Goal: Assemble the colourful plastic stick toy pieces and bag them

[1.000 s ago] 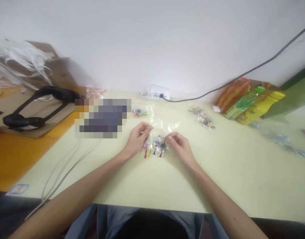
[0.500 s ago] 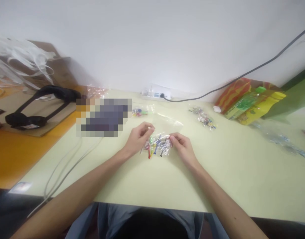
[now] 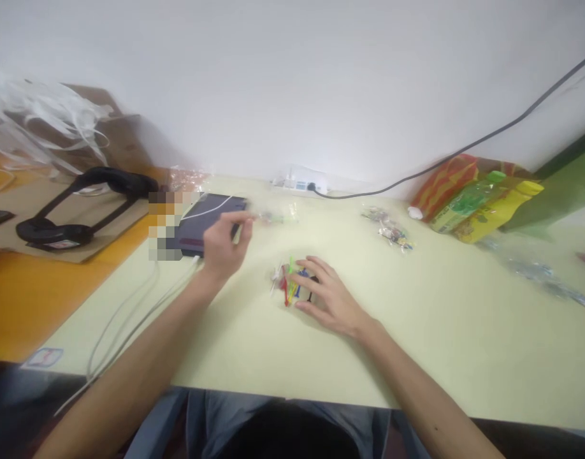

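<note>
At the middle of the table several small coloured plastic pieces point(image 3: 286, 287) lie in a loose pile: red, yellow, green, blue, black and white. My right hand point(image 3: 333, 294) lies over the right side of this pile, fingers spread and open, covering part of it. My left hand point(image 3: 225, 245) is up to the left, in front of a dark tablet-like device point(image 3: 201, 223). Its thumb and forefinger are pinched on what looks like a clear plastic bag point(image 3: 268, 217), blurred and stretching right from the fingertips. Coloured bits show faintly through or behind the bag.
Bagged small parts point(image 3: 390, 229) lie to the right, with more clear packets point(image 3: 550, 280) beyond. A green-capped bottle point(image 3: 478, 197) and a yellow bag point(image 3: 498, 213) stand at the back right. A power strip point(image 3: 299, 183), white cables point(image 3: 125, 331) and a black headband-like frame point(image 3: 86, 204) are also around.
The clear bag has come off the coloured pieces. My left hand has moved left and up, away from the pile. My right hand has let go and spread over the pieces.
</note>
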`<state>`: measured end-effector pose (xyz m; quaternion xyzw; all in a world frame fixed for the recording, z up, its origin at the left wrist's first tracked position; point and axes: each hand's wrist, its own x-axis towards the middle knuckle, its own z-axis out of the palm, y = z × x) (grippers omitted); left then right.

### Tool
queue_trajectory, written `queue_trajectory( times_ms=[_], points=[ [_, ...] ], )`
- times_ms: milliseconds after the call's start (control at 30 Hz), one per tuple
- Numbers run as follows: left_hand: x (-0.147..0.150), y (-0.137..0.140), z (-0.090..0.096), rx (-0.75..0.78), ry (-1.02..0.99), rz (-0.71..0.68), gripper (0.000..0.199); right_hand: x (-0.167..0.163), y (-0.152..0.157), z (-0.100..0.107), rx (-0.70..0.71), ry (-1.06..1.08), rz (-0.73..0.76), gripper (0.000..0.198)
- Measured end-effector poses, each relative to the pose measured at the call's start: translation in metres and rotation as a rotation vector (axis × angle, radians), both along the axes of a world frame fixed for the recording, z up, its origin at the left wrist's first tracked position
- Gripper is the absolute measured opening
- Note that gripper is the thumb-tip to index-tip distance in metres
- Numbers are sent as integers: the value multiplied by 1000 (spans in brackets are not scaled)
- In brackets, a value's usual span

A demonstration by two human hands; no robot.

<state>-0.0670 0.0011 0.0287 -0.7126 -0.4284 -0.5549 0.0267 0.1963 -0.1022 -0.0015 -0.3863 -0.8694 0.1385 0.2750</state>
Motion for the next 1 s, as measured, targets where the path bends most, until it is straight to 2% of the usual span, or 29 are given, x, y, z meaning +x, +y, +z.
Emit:
queue_trajectory(
  times_ms=[100, 133, 233, 333, 433, 533, 700, 833, 1000],
  points=[
    [-26, 4, 10, 162, 79, 64, 12, -8, -4, 2, 68, -184, 67, 48],
    [-31, 2, 12, 157, 124, 41, 11, -10, -5, 3, 85, -221, 75, 48],
    [-35, -7, 7, 28, 373, -115, 4, -14, -6, 2, 117, -276, 86, 45],
    [-27, -14, -10, -154, 595, -249, 12, -14, -6, 1, 123, -283, 88, 39],
    [-19, -15, -23, -236, 700, -357, 17, -11, -8, 2, 120, -261, 88, 33],
    [-14, -17, -26, -265, 728, -398, 17, -5, -10, 5, 128, -226, 98, 27],
    [-2, -27, -26, -300, 693, -377, 14, 0, -10, 9, 171, -141, 32, 37],
    [19, -39, -30, -322, 704, -331, 11, -2, -4, 8, 158, -224, -29, 52],
    [49, -59, -31, -362, 715, -195, 16, 6, 2, 2, 94, -258, 41, 49]
  ],
)
